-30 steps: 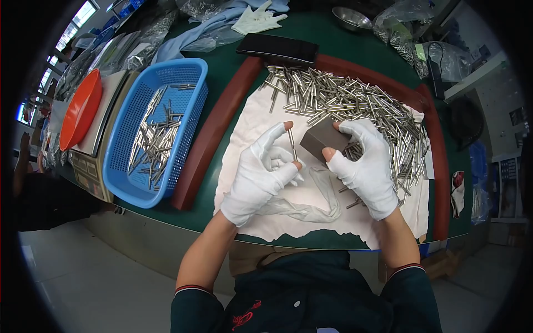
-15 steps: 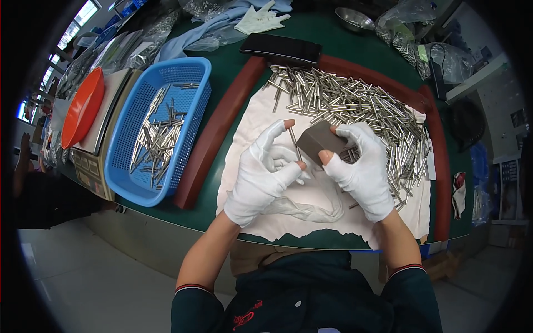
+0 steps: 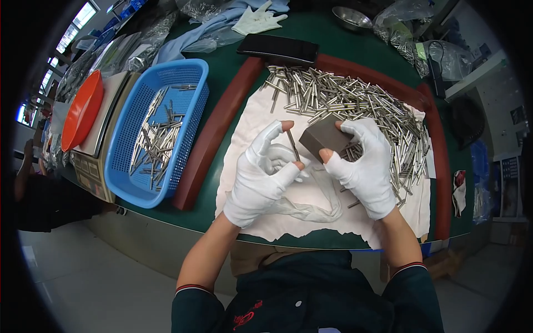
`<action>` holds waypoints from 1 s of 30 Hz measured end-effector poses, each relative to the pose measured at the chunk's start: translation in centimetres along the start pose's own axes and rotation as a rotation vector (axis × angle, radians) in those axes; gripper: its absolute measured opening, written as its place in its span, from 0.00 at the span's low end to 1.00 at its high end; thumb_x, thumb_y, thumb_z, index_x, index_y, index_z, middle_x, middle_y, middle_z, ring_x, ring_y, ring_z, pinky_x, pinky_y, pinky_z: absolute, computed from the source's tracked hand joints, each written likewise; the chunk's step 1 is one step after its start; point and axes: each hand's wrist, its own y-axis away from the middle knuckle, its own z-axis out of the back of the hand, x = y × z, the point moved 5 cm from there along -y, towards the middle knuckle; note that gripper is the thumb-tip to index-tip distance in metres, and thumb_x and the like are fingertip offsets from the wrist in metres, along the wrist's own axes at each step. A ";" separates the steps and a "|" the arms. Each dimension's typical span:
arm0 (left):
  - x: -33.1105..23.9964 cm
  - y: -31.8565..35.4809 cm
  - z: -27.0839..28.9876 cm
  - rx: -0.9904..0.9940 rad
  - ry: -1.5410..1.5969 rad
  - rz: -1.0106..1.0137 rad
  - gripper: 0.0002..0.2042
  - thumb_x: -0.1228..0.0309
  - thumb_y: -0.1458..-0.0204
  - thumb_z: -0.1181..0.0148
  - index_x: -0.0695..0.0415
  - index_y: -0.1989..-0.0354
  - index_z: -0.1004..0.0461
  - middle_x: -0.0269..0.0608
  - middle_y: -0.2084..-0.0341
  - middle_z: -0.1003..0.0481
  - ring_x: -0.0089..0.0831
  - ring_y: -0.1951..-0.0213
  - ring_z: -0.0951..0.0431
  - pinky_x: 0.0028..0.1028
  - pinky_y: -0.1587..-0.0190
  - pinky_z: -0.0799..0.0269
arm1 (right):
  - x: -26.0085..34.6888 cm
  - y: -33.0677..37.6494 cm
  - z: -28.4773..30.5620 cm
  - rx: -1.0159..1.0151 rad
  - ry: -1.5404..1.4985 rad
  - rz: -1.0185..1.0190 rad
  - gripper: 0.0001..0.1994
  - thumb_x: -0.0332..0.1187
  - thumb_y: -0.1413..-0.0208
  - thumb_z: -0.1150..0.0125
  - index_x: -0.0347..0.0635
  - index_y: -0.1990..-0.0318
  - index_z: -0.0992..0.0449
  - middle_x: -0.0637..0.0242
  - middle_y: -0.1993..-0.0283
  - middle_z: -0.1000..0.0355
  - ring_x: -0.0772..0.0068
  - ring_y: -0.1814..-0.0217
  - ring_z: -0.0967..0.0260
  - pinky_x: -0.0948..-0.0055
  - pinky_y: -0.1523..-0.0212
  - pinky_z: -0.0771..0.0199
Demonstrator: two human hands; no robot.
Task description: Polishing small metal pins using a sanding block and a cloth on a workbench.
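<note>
Between the bare thumb tip and index fingertip of my gloved left hand (image 3: 260,172) a thin metal pin (image 3: 292,145) is pinched at its two ends. My right hand (image 3: 363,166), in the same kind of white glove, grips a dark grey-brown block (image 3: 322,139) between thumb and fingers. Pin and block are close together but apart. Under both hands a pale cloth (image 3: 244,136) covers the work area, with a crumpled strip of whitish cloth (image 3: 311,211) on it. Beyond them lies a big heap of shiny metal pins (image 3: 344,94).
A reddish-brown frame (image 3: 214,139) borders the cloth, with a black phone (image 3: 277,49) on its far side. At left stand a blue basket (image 3: 114,166) holding pins and an orange dish (image 3: 83,111) on a scale. A metal bowl (image 3: 352,18) sits far right.
The pin has turned slightly between my left fingertips, and a darker section of it now shows. My right hand and the block have barely shifted.
</note>
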 end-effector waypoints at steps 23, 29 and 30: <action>-0.5 -0.4 0.7 0.093 -0.219 0.082 0.30 0.83 0.48 0.53 0.57 0.33 0.43 0.34 0.76 0.29 0.18 0.75 0.31 0.19 0.69 0.33 | -0.5 -0.3 1.3 -0.044 0.077 0.077 0.26 0.40 0.63 0.28 0.34 0.56 0.26 0.57 0.59 0.30 0.60 0.58 0.29 0.66 0.56 0.28; -0.1 -0.2 0.7 0.000 -0.435 -0.076 0.20 0.81 0.48 0.50 0.62 0.44 0.33 0.33 0.76 0.28 0.15 0.77 0.33 0.17 0.72 0.36 | -0.2 -0.2 1.2 -0.009 0.009 0.138 0.28 0.39 0.63 0.28 0.35 0.53 0.27 0.57 0.55 0.32 0.60 0.57 0.30 0.66 0.54 0.28; -0.2 -0.2 0.8 -0.039 -0.469 -0.065 0.17 0.80 0.47 0.48 0.64 0.48 0.30 0.33 0.76 0.27 0.15 0.77 0.32 0.17 0.72 0.35 | -0.3 -0.2 1.2 -0.017 0.008 0.150 0.28 0.39 0.63 0.27 0.35 0.53 0.27 0.57 0.55 0.32 0.60 0.57 0.30 0.67 0.54 0.28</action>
